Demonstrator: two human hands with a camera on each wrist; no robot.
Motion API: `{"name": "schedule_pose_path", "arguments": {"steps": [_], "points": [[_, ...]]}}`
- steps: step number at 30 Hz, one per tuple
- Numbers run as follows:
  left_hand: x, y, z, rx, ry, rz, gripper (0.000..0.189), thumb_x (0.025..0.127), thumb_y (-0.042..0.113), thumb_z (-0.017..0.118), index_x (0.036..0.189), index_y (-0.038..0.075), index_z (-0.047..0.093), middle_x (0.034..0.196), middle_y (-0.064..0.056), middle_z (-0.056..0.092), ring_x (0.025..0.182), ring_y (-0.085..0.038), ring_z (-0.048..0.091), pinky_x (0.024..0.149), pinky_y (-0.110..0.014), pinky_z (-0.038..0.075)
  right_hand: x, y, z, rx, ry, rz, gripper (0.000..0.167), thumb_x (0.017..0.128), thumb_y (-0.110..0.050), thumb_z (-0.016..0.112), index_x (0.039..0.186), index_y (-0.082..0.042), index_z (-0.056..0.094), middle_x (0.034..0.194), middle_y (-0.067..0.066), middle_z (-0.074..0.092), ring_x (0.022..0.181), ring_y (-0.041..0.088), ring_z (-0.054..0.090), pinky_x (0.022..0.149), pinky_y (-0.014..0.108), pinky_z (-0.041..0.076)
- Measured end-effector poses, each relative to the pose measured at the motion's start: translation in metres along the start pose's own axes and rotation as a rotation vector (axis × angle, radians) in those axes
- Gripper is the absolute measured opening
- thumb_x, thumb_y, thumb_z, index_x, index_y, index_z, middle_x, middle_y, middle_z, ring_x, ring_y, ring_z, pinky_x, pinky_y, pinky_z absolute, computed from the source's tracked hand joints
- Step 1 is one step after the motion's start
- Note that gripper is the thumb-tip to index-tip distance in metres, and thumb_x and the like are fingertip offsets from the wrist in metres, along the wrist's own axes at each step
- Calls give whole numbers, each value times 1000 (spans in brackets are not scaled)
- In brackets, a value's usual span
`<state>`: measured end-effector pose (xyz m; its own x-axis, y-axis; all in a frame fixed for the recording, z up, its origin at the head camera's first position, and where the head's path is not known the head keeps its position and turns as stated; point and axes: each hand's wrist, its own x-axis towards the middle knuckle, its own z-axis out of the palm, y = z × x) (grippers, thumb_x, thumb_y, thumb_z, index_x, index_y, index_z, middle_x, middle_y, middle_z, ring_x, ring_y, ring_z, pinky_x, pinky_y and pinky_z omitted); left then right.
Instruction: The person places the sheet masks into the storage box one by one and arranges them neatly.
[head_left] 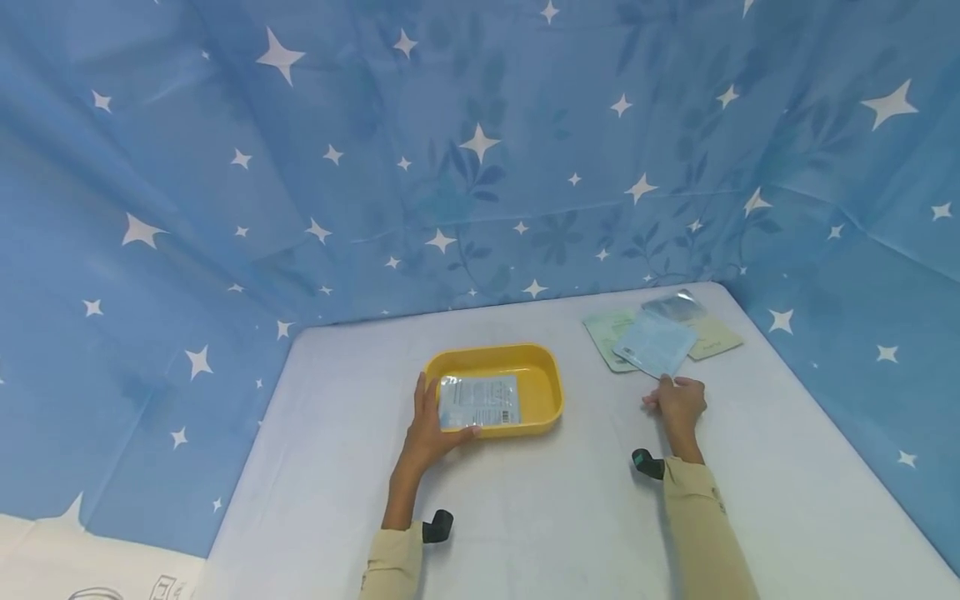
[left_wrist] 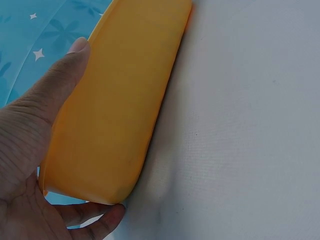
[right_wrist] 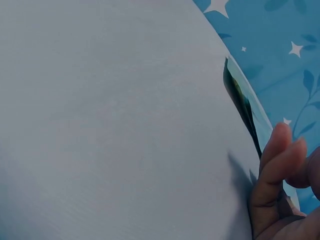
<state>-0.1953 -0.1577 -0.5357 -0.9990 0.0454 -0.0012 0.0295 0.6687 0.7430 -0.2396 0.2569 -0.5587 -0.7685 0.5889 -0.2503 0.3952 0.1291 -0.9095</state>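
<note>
My left hand [head_left: 426, 435] grips the left end of a shallow yellow plastic tray [head_left: 557, 392]. Its thumb lies along the near wall, and the fingers wrap the end; the left wrist view shows the same hold on the tray [left_wrist: 115, 100]. Inside the tray, at its left side, lies a light blue printed sachet [head_left: 480, 400] with a barcode. Over at the right, my right hand [head_left: 681, 404] pinches the near corner of another light blue sachet [head_left: 658, 342]. That sachet overlaps a green sachet [head_left: 609, 333], a yellowish one [head_left: 716, 337] and a silvery one [head_left: 678, 306].
A white-covered table [head_left: 555, 517] carries everything. Blue star-patterned cloth [head_left: 480, 208] hangs behind and at both sides. White printed material [head_left: 97, 567] shows at the lower left. Each wrist wears a small black camera, one at the left [head_left: 438, 527] and one at the right [head_left: 648, 463].
</note>
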Motion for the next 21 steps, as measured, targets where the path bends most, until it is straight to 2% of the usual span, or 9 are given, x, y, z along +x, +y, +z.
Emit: {"name": "schedule_pose_path", "arguments": {"steps": [4, 6, 15, 21], "points": [[1, 1, -2, -5, 6, 6, 121, 67, 54, 84, 157, 15, 13, 166, -5, -6, 134, -41, 41, 100, -59, 44, 0, -8, -3, -26, -35, -18, 36, 101, -20, 44, 119, 9, 56, 44, -17, 55, 44, -1, 56, 55, 13, 42], [2, 2, -3, 0, 7, 6, 121, 67, 55, 84, 157, 15, 13, 166, -4, -6, 135, -41, 41, 101, -59, 43, 2, -11, -4, -15, -53, -7, 34, 100, -19, 45, 114, 8, 59, 44, -17, 56, 45, -1, 56, 53, 14, 44], [2, 2, -1, 10, 3, -3, 122, 66, 56, 84, 157, 16, 13, 166, -2, -7, 134, -41, 41, 101, -59, 43, 11, -7, -4, 34, -78, 42, 39, 100, -19, 46, 122, 11, 56, 45, -19, 55, 44, -2, 56, 49, 13, 46], [0, 2, -1, 6, 0, -7, 122, 66, 55, 85, 157, 15, 14, 166, -3, -6, 138, -42, 38, 102, -60, 42, 12, -3, -4, 65, -94, 71, 36, 96, -14, 46, 120, 11, 54, 46, -17, 56, 44, -2, 57, 48, 14, 47]]}}
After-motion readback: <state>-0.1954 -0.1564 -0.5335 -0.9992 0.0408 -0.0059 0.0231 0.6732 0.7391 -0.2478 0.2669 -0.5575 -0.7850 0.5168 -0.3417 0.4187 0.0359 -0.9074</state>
